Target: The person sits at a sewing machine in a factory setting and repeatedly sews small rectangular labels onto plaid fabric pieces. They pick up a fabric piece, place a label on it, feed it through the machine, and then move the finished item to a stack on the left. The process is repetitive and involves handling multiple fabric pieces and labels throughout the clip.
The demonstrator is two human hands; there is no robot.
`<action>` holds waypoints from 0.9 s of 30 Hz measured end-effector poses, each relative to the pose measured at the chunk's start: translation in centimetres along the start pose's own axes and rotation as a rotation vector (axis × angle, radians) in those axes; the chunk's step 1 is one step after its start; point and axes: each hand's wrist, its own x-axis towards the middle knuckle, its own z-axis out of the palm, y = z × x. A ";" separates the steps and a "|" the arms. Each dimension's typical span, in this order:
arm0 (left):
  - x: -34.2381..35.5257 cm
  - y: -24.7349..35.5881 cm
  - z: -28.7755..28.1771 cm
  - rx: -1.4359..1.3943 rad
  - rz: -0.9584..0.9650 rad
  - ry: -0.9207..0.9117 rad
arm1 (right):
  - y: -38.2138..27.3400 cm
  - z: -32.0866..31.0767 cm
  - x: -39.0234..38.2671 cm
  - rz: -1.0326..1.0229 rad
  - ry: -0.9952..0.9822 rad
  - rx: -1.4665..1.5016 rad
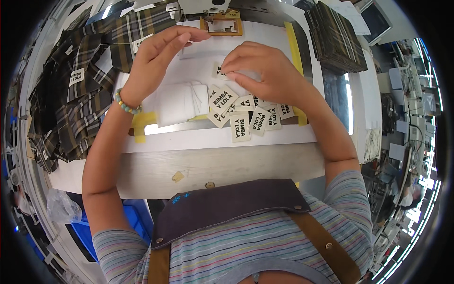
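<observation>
My left hand [163, 54] reaches toward the sewing machine with its fingers stretched out, thumb apart from them, and nothing visible in it. Its fingertips are beside the orange clamp frame [232, 33] under the machine head [204, 5]. To the right, my right hand [267, 68] has thumb and fingers closed at the edge of a cream fabric label [217, 70], partly hidden by the fingertips. Below that hand lies a loose pile of similar printed labels [240, 128]. White fabric pieces [177, 103] are stacked to the left of the pile.
Plaid fabric pieces [87, 90], some bearing labels, heap up on the left. A tall stack of folded plaid pieces [336, 35] stands at the back right. Yellow tape [294, 57] edges the white work surface. A blue bin [137, 217] is below the table at left.
</observation>
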 end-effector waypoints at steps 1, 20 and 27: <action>-0.1 -0.7 -0.1 -0.063 -0.052 -0.004 | -0.7 0.2 0.5 -0.009 -0.009 0.030; -1.0 -2.3 -0.8 -0.388 -0.166 0.004 | -6.0 3.9 5.9 -0.166 0.120 -0.048; -0.8 0.2 -0.7 -0.626 -0.297 -0.074 | -3.9 -1.2 5.8 -0.358 0.424 -0.512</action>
